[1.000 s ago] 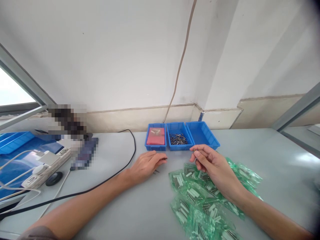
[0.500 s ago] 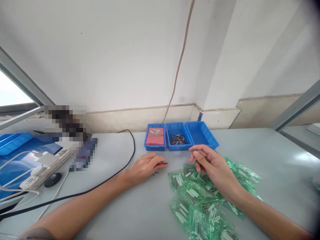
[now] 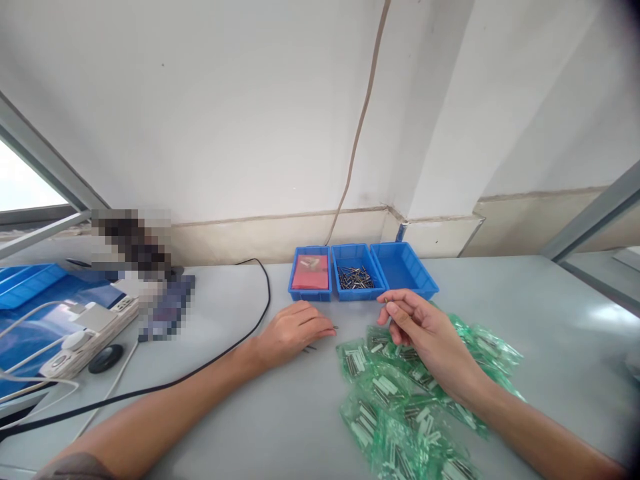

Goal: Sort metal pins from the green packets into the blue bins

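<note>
My left hand (image 3: 293, 330) rests on the grey table (image 3: 250, 413), fingers curled over a few small dark metal pins (image 3: 313, 347); one pin tip pokes out at its fingertips. My right hand (image 3: 425, 333) hovers above a heap of green plastic bags (image 3: 400, 400) holding small metal parts, its thumb and forefinger pinched together on something too small to name. Just beyond both hands stand three small blue trays: the left tray (image 3: 310, 293) holds a red pad, the middle tray (image 3: 355, 293) holds loose metal pins, and the right tray (image 3: 420, 283) looks bare inside.
A black cable (image 3: 260, 313) curves across the table left of my left hand. A white power strip (image 3: 85, 333) with plugs, a black round object (image 3: 104, 358) and blue trays (image 3: 30, 283) lie at the far left. A wall rises behind the trays.
My right hand has drawn back slightly from the trays. My left hand stays over the pins, fingers shifted a little.
</note>
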`<action>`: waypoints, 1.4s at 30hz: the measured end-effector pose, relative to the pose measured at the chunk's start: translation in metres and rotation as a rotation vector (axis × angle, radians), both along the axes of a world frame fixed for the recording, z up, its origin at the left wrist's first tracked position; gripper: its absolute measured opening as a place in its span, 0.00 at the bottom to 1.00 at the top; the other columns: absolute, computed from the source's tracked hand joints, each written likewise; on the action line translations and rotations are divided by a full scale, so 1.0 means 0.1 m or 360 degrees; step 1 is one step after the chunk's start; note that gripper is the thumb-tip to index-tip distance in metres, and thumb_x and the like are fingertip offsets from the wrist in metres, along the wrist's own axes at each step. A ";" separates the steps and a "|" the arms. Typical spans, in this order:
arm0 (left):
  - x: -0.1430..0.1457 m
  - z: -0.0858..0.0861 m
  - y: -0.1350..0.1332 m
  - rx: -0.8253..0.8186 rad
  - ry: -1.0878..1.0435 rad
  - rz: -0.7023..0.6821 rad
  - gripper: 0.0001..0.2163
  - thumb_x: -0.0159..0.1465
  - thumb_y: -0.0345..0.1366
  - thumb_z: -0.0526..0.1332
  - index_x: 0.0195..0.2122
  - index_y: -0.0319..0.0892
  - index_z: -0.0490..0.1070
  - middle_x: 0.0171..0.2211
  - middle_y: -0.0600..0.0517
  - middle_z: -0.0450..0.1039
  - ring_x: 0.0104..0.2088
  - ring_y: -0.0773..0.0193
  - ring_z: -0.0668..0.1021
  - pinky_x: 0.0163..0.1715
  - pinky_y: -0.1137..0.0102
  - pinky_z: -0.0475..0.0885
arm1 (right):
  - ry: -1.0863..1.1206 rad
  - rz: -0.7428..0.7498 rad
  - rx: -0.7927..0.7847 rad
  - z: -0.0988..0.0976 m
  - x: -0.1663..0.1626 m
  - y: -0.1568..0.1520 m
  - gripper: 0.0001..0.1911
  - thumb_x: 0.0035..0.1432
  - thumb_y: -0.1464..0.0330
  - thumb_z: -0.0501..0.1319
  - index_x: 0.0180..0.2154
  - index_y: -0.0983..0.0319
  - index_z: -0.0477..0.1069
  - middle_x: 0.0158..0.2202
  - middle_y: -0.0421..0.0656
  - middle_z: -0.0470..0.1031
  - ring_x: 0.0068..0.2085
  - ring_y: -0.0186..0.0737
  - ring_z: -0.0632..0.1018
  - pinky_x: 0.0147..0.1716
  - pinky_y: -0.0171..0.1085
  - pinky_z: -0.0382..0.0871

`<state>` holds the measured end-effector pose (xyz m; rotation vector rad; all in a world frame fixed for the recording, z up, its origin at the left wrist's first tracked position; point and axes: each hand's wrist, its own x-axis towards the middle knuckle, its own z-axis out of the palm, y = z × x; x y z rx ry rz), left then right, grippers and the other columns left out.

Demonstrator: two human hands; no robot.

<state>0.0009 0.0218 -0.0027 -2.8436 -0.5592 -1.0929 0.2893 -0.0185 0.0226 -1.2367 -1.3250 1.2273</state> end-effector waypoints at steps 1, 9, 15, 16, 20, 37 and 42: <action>0.00 0.00 0.00 -0.0008 -0.0001 0.0000 0.03 0.75 0.32 0.64 0.47 0.40 0.76 0.36 0.48 0.81 0.36 0.62 0.79 0.39 0.68 0.75 | -0.0001 -0.0001 0.0000 0.00 0.00 0.00 0.20 0.69 0.48 0.64 0.49 0.55 0.75 0.37 0.42 0.79 0.28 0.36 0.72 0.26 0.35 0.63; -0.04 -0.05 0.01 -0.0126 0.0012 0.0033 0.09 0.76 0.27 0.60 0.53 0.41 0.76 0.44 0.46 0.80 0.43 0.61 0.79 0.44 0.68 0.77 | -0.0006 -0.0010 -0.0003 0.01 -0.01 0.00 0.22 0.67 0.46 0.64 0.49 0.56 0.75 0.37 0.43 0.80 0.28 0.37 0.72 0.25 0.35 0.64; -0.02 -0.03 0.02 -0.0134 0.0001 0.0031 0.09 0.76 0.28 0.59 0.54 0.40 0.75 0.45 0.45 0.80 0.44 0.60 0.78 0.46 0.66 0.77 | -0.0017 0.0021 -0.0007 0.00 -0.01 0.00 0.20 0.69 0.48 0.63 0.50 0.56 0.74 0.37 0.42 0.79 0.28 0.36 0.72 0.26 0.35 0.63; -0.02 -0.02 0.02 -0.0133 -0.0005 0.0030 0.08 0.76 0.29 0.60 0.53 0.40 0.76 0.44 0.45 0.80 0.43 0.60 0.78 0.45 0.66 0.77 | -0.0015 0.0020 -0.0009 0.00 -0.01 0.00 0.20 0.69 0.48 0.63 0.50 0.56 0.74 0.37 0.42 0.79 0.28 0.36 0.72 0.26 0.35 0.63; 0.01 0.00 0.02 -0.0112 -0.0024 0.0071 0.05 0.76 0.34 0.63 0.45 0.40 0.77 0.38 0.47 0.80 0.39 0.62 0.78 0.42 0.67 0.75 | 0.0030 0.0023 -0.0046 0.01 -0.01 0.00 0.22 0.68 0.47 0.64 0.50 0.56 0.74 0.38 0.43 0.80 0.27 0.36 0.72 0.26 0.35 0.63; 0.03 0.01 0.02 -0.0161 0.0045 0.0277 0.17 0.81 0.40 0.50 0.38 0.40 0.72 0.33 0.49 0.73 0.34 0.60 0.70 0.37 0.66 0.67 | 0.0125 0.0094 -0.0140 0.06 -0.02 -0.03 0.21 0.67 0.46 0.65 0.47 0.56 0.76 0.32 0.40 0.77 0.27 0.35 0.70 0.26 0.35 0.62; 0.03 -0.02 0.01 -0.0241 0.0050 0.0269 0.16 0.82 0.39 0.47 0.40 0.41 0.69 0.34 0.49 0.72 0.34 0.60 0.70 0.36 0.67 0.68 | 0.0107 0.0087 -0.0137 0.07 -0.02 -0.03 0.22 0.67 0.45 0.65 0.47 0.56 0.77 0.32 0.40 0.77 0.26 0.36 0.71 0.26 0.35 0.62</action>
